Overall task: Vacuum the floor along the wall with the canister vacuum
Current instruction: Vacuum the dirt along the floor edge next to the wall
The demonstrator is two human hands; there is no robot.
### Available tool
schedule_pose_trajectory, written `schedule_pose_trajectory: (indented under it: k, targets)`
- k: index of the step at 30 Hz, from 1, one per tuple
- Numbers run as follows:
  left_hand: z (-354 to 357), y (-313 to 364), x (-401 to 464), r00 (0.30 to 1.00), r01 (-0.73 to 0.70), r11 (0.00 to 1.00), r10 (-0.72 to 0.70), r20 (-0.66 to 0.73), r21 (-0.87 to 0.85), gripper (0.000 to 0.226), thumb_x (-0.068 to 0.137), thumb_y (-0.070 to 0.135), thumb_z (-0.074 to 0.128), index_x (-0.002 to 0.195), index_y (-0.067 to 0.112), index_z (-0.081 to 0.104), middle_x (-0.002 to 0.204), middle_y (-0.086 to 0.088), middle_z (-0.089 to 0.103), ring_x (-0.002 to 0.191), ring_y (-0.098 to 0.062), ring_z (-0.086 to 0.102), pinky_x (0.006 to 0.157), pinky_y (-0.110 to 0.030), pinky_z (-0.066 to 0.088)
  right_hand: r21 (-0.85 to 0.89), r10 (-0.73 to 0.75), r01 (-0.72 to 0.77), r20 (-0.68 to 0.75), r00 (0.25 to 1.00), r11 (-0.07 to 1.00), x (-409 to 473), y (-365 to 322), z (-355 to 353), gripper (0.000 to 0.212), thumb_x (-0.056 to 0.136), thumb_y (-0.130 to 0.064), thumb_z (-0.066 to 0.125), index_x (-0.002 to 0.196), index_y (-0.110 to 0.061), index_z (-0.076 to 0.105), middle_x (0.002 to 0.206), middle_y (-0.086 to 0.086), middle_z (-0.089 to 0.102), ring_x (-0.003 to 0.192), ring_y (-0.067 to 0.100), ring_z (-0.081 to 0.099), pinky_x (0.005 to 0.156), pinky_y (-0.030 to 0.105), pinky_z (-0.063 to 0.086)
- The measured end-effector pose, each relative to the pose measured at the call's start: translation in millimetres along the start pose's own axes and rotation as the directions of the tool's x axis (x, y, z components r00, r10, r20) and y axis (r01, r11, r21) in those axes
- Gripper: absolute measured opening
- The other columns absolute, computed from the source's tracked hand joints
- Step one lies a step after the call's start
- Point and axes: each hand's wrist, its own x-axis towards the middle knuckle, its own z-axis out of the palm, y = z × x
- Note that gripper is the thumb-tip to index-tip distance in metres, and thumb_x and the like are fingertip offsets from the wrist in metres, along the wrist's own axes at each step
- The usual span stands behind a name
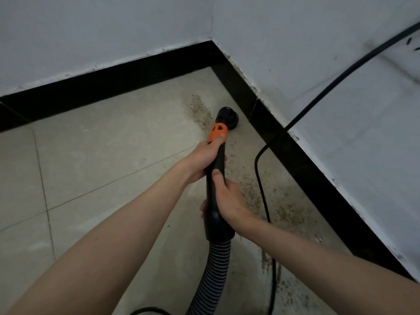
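At the bottom centre of the frame a ribbed hose [213, 276] rises from the lower edge and joins the black wand handle [216, 178], which runs up the middle of the picture. The right hand [227, 201] has the nearer grip: its fingers are wrapped round the lower, thicker part of the handle just above the hose joint, with the thumb lying along the top of the tube. The left hand [204, 160] has the farther grip, clenched round the handle higher up, its thumb pressed onto the orange collar [218, 133]. Beyond that collar, past both grips, the round black nozzle [227, 117] sits down on the tiled floor [102, 167] just above the centre of the frame, near the black baseboard [295, 155] of the right-hand wall [341, 76]. A strip of brownish grit [197, 110] lies on the tile just left of the nozzle, and more grit is scattered along the baseboard to the right of the hands. A black power cord [261, 178] trails over the floor right of the hands and climbs the wall toward the upper right corner. In the upper centre the two white walls meet in a corner.
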Motion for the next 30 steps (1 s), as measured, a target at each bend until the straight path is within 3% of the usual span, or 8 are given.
schedule_pose_trajectory:
  k: [7, 10, 12, 17, 22, 27, 30]
  targets:
    - [7, 4, -3, 0.996, -0.081, 0.993, 0.083, -0.018, 0.084, 0.047, 0.1, 0.047, 0.034, 0.08, 0.007, 0.047, 0.071, -0.009, 0.05, 0.058, -0.019, 0.049, 0.056, -0.028, 0.044, 0.055, -0.015, 0.014, 0.016, 1.0, 0.998, -1, -5, -5, 0.043, 0.102, -0.048, 0.03, 0.089, -0.016, 0.055, 0.056, 0.008, 0.068, 0.051, 0.02, 0.066, 0.064, 0.036, 0.058]
    - [-1, 7, 1, 0.987, -0.105, 0.989, 0.116, -0.112, 0.104, 0.048, 0.101, 0.046, 0.033, 0.088, 0.003, 0.048, 0.074, -0.011, 0.051, 0.061, -0.021, 0.05, 0.059, -0.032, 0.044, 0.099, -0.018, 0.011, 0.079, 0.997, 0.995, 7, -11, -2, 0.038, 0.102, -0.047, 0.031, 0.094, -0.017, 0.053, 0.057, 0.009, 0.068, 0.052, 0.021, 0.066, 0.059, 0.031, 0.056]
    - [-9, 10, 4, 0.974, -0.118, 0.984, 0.141, -0.175, 0.135, 0.047, 0.1, 0.046, 0.033, 0.094, 0.002, 0.048, 0.077, -0.012, 0.052, 0.064, -0.023, 0.052, 0.063, -0.034, 0.045, 0.114, -0.014, 0.0, 0.126, 0.992, 0.993, 15, -15, 4, 0.037, 0.103, -0.046, 0.031, 0.094, -0.017, 0.053, 0.058, 0.008, 0.068, 0.054, 0.021, 0.066, 0.063, 0.032, 0.056]
    - [-30, 22, 16, 0.909, -0.255, 0.917, 0.336, -0.248, 0.307, 0.042, 0.101, 0.042, 0.033, 0.077, 0.011, 0.048, 0.076, -0.015, 0.052, 0.069, -0.025, 0.052, 0.066, -0.037, 0.042, 0.075, -0.033, 0.025, 0.099, 0.995, 0.997, 38, -26, 28, 0.045, 0.101, -0.049, 0.03, 0.091, -0.017, 0.059, 0.065, 0.006, 0.07, 0.059, 0.016, 0.067, 0.064, 0.029, 0.056]
    - [-53, 40, 43, 0.874, -0.256, 0.921, 0.351, -0.336, 0.295, 0.048, 0.1, 0.048, 0.031, 0.098, 0.004, 0.05, 0.084, -0.016, 0.056, 0.075, -0.027, 0.055, 0.073, -0.042, 0.047, -0.032, -0.157, 0.156, -0.042, 0.987, 0.987, 69, -45, 42, 0.034, 0.097, -0.053, 0.036, 0.088, -0.023, 0.051, 0.065, 0.005, 0.069, 0.055, 0.017, 0.066, 0.053, 0.03, 0.051]
    - [-77, 57, 73, 0.863, -0.22, 0.952, 0.292, -0.412, 0.215, 0.062, 0.1, 0.049, 0.032, 0.119, -0.007, 0.051, 0.091, -0.017, 0.057, 0.08, -0.028, 0.057, 0.078, -0.041, 0.05, -0.156, -0.23, 0.231, 0.02, 0.973, 0.96, 102, -69, 48, 0.042, 0.094, -0.058, 0.033, 0.095, -0.02, 0.052, 0.087, 0.013, 0.068, 0.075, 0.031, 0.069, 0.073, 0.047, 0.058]
    - [-82, 62, 87, 0.872, -0.199, 0.956, 0.273, -0.406, 0.214, 0.063, 0.099, 0.05, 0.032, 0.121, -0.006, 0.052, 0.093, -0.016, 0.058, 0.082, -0.027, 0.057, 0.08, -0.04, 0.05, -0.195, -0.23, 0.233, 0.034, 0.972, 0.953, 115, -76, 47, 0.045, 0.093, -0.059, 0.031, 0.098, -0.019, 0.052, 0.088, 0.014, 0.069, 0.078, 0.031, 0.068, 0.077, 0.048, 0.057]
